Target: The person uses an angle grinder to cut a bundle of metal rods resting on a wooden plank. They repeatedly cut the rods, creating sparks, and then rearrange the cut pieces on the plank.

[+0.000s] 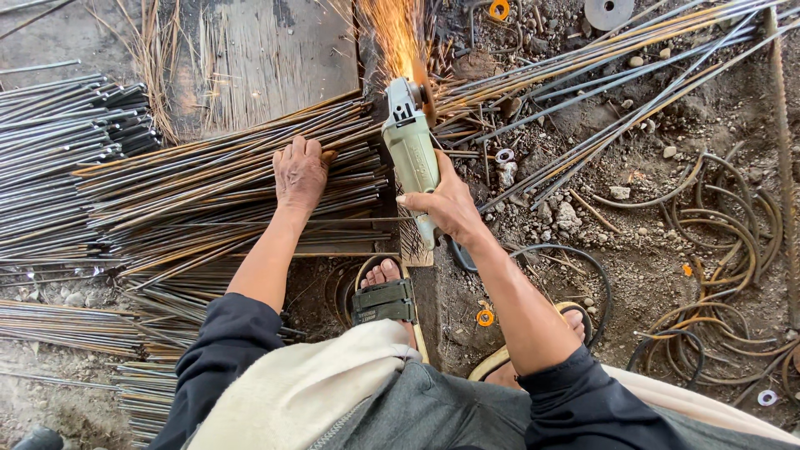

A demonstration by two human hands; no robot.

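Grey-trousered knees at bottom centre, my right hand (450,204) gripping green angle grinder (411,146), sparks at top centre, left hand (300,171) flat on steel rods (208,192).

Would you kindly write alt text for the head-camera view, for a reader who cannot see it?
Seen from above, a person's right hand grips a pale green angle grinder throwing orange sparks, while the left hand presses flat on a bundle of thin rusty steel rods. A sandalled foot rests on dirt ground strewn with bent wire.

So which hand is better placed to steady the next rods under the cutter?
Left. The left hand already lies flat on the rod bundle, while the right hand grips the sparking angle grinder.
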